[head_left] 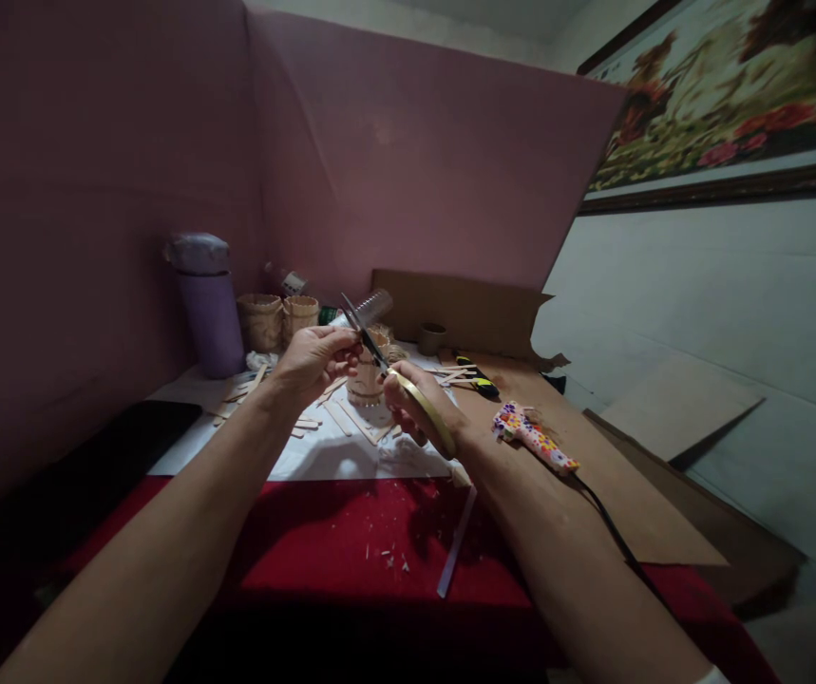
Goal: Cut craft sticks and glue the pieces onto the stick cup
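Note:
My right hand [416, 407] grips yellow-handled scissors [379, 353], blades pointing up and left. My left hand [316, 361] is closed in a pinch right at the blades, holding something small that I cannot make out. Behind the hands stands a small round holder [367, 382] built of wooden sticks. Loose wooden sticks [340, 418] lie on the white sheet [322, 454] below.
A purple flask [206, 302] and two stick-built cups [277, 319] stand at the back left. A patterned glue gun [536, 439] with black cord and a yellow-black cutter [479, 378] lie on brown cardboard [621, 494]. A white strip [456, 543] lies on the red cloth [351, 551].

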Demonstrator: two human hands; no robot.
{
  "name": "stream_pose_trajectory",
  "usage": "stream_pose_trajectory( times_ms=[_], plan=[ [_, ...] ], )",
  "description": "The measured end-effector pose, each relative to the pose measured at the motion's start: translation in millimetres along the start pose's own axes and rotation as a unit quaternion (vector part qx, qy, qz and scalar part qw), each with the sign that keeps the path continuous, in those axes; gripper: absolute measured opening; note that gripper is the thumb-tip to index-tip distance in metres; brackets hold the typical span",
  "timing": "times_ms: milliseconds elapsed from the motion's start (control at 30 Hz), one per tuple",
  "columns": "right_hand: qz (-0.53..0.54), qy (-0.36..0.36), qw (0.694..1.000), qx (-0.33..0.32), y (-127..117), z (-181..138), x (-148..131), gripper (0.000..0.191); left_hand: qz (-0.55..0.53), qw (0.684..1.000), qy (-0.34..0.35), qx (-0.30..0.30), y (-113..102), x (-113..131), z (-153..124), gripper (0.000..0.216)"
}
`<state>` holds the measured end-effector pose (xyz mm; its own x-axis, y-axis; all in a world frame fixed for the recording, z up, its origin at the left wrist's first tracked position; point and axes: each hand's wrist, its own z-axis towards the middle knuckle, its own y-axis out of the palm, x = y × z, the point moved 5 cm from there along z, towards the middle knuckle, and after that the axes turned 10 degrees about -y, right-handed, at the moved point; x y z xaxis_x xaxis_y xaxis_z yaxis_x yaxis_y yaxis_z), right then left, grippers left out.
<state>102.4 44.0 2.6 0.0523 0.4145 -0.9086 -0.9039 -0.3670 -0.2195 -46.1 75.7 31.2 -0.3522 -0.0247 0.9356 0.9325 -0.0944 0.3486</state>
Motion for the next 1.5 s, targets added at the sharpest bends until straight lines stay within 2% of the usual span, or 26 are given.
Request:
stream_pose_trajectory(
  times_ms=[200, 467, 800, 1167, 1433, 1500],
  plan=[
    [0.008, -0.008, 1.0, 0.007, 1.2, 0.1, 2.0, 0.066, -0.003, 1.0, -0.001, -0.006, -1.9, -1.0, 2.1, 0.008],
    [-0.001, -0.025, 0.999, -0.025, 0.0, -1.6, -5.8, 0.066, 0.001, 0.999, -0.003, -0.031, -3.9, -1.9, 4.4, 0.01],
    [-0.022, -0.018, 0.999, -0.015, 0.1, -1.5, -2.3, 0.067, 0.015, 0.999, -0.007, -0.034, -4.6, 0.3, 1.9, 0.011],
    [-0.018, -0.016, 0.999, 0.03, -0.1, 4.2, 11.0, 0.056, 0.01, 0.999, -0.008, -0.031, -2.4, 1.1, 1.0, 0.013],
    [0.056, -0.027, 0.996, 0.058, 3.3, 2.2, 4.6, 0.063, 0.001, 0.998, -0.009, -0.066, 0.5, -1.4, 0.4, 0.015],
    [0.054, -0.029, 0.995, 0.083, -1.1, 4.0, 6.4, 0.064, 0.002, 0.997, -0.008, -0.073, 1.8, -1.7, 0.0, 0.014]
  ],
)
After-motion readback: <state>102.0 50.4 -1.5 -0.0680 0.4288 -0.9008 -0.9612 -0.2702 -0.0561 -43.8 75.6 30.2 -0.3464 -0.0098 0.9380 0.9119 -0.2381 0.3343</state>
